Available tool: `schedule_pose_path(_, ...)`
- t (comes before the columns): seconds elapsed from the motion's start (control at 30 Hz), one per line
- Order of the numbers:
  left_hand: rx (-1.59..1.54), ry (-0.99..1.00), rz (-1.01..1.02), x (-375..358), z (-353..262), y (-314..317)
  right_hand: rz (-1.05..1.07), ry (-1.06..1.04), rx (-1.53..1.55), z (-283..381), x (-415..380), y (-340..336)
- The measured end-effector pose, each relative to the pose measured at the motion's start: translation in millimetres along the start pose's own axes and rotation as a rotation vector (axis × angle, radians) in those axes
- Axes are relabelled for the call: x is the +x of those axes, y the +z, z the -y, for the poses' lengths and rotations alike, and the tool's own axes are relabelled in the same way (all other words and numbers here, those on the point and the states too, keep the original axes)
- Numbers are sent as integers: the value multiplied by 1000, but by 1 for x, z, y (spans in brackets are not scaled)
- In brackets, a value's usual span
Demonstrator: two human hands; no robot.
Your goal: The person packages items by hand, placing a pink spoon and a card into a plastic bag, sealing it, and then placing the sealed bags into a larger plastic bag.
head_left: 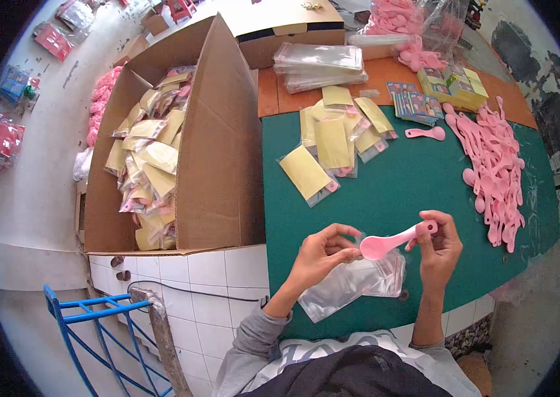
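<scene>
A pink plastic spoon [394,240] with a rounded bowl and a short flat handle lies nearly level above the near edge of the green table mat [399,185], its bowl pointing toward the person's left and its handle rising slightly to the right. The bowl sits right at the mouth of a clear plastic bag [353,283] — a thin, crinkled, see-through pouch that hangs down and toward the person from the fingers holding it.

The right hand [440,248] pinches the end of the spoon's handle between thumb and fingertips, fingers closed narrow on it, wrist upright and forearm rising from the lower edge of the view. The left hand [323,253] is curled, its fingertips gripping the upper edge of the clear bag just beside the spoon's bowl; the grey sleeve [253,344] runs down toward the body.

Further out on the mat lies a loose pile of filled bags with yellow cards [333,142], and one single pink spoon [425,133] beyond them. Along the right side spreads a long heap of pink spoons [495,172]. A stack of clear empty bags [320,66] rests on the orange tabletop at the back. To the left stands a large open cardboard box [214,145] — it holds many more yellow-carded packets.
</scene>
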State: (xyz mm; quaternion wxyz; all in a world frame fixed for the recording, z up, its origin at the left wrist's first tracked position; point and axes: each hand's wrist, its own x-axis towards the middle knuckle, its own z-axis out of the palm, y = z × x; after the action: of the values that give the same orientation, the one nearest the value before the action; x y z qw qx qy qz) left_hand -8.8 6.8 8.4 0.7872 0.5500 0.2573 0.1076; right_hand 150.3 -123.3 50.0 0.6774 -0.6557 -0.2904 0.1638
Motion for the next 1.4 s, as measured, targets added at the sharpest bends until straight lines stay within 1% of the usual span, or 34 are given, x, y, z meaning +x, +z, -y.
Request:
schedule_pose_path(0.03, -26, 2, -11, 0, 0, 1, 25, -7, -23, 1, -1, 0)
schedule_pose_path(0.17, -107, 10, -42, -2, -3, 8, 12, -1, -87, 2, 0, 1)
schedule_pose_path(0.33, -102, 115, -97, 2, 6, 9, 66, 6, -149, 6, -1, 3)
schedule_pose_path(0.37, -112, 133, -116, 2, 4, 10, 115, -11, -207, 9, 1, 4)
schedule_pose_path(0.43, -158, 184, -91, 3, 1, 14, 208, -44, -325, 16, 3, 6)
schedule_pose_path(0.53, -228, 206, -102, 0, -10, 25, 331, -102, -364, 15, 1, 12)
schedule_pose_path(0.57, -250, 207, -113, 0, -13, 27, 294, -77, -323, 16, 1, 14)
schedule_pose_path(0.63, -195, 178, -86, 1, -17, 24, 222, -20, -241, 19, -1, 16)
schedule_pose_path(0.67, -167, 162, -71, 1, -19, 21, 212, -27, -222, 19, 0, 14)
schedule_pose_path(0.73, -14, 101, 94, 0, -17, 11, 192, -42, -185, 18, 6, 8)
schedule_pose_path(0.77, 63, 70, 176, 1, -15, 7, 297, -148, -210, 19, 9, 6)
schedule_pose_path(0.8, 53, 113, 170, 0, -13, 8, 403, -252, -234, 21, 14, 5)
schedule_pose_path(0.83, -33, 137, 128, -1, -15, 10, 509, -357, -258, 22, 21, 4)
schedule_pose_path(0.9, -203, 188, 49, -4, -23, 17, 712, -469, -113, 21, 44, 6)
schedule_pose_path(0.93, -290, 259, 7, -4, -23, 20, 738, -436, -48, 14, 67, 4)
schedule_pose_path(0.97, -201, 335, -23, -4, -22, 18, 763, -402, 17, 6, 90, 3)
schedule_pose_path(1.0, -110, 410, -53, -5, -20, 13, 712, -280, 74, -9, 126, -4)
schedule_pose_path(1.03, -17, 487, -82, -6, -20, 10, 428, -307, -295, -12, 159, -9)
schedule_pose_path(1.07, -112, 507, -75, -8, -22, 14, 107, -474, -755, -47, 207, -26)
schedule_pose_path(1.1, -81, 535, -89, -10, -23, 13, -17, -493, -802, -83, 250, -44)
schedule_pose_path(1.17, -16, 598, -124, -14, -23, 9, -23, -212, -1178, -127, 301, -75)
schedule_pose_path(1.27, -138, 583, -119, -16, -13, 3, -37, -84, -1205, -150, 304, -73)
schedule_pose_path(1.3, -177, 564, -121, -16, -10, 2, -142, -210, -1239, -149, 301, -69)
schedule_pose_path(1.37, -146, 535, -119, -14, -11, 1, -355, -450, -1297, -151, 292, -62)
schedule_pose_path(1.4, -127, 512, -119, -14, -18, 4, -345, -428, -1242, -150, 290, -62)
